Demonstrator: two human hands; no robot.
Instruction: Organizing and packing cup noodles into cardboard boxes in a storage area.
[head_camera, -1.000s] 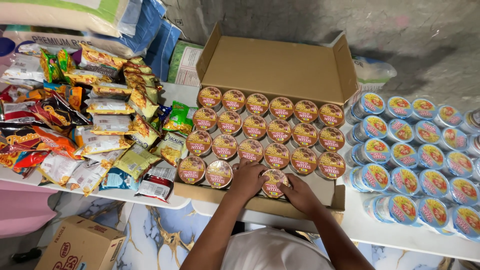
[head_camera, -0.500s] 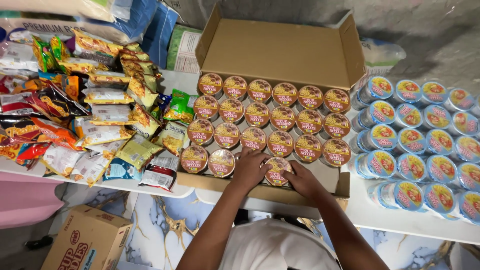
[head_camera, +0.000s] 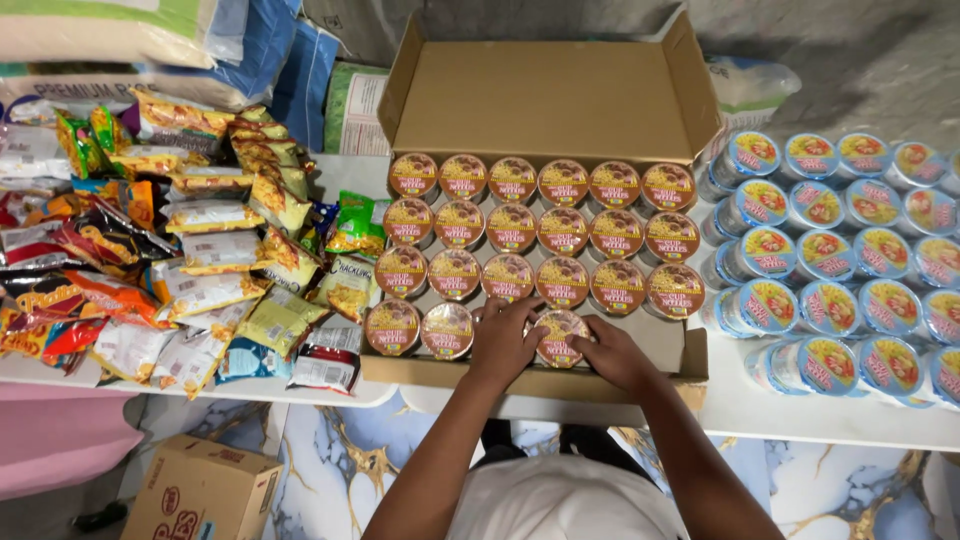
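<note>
— Pressing a brown-lidded noodle cup (head_camera: 560, 338) down into the front row of the open cardboard box (head_camera: 548, 95), third place from the box's left wall. Left hand (head_camera: 503, 343) cupped on its left side, right hand (head_camera: 610, 352) on its right, both closed around the one cup, fingers touching the lid rim.

— Different from a second back?

— Barely, as to the hands: same cup, same grip, same spot along the front edge of the box. Lower and squarer in its place now, judging by the lid level with the two cups to its left. Three full rows of six behind, unchanged. Front row at three, with bare cardboard toward the right front corner.

— Meaning?

— Probably a cup just seated, three gaps left to fill. Camera closer and tilted down as well, so more floor and a small carton (head_camera: 205, 490) below the counter edge.

— Neighbours?

— Blue-lidded cups (head_camera: 850, 230) along the right end of the white counter (head_camera: 780, 405), snack packets (head_camera: 200, 260) heaped on the left end. Neither touched.
</note>
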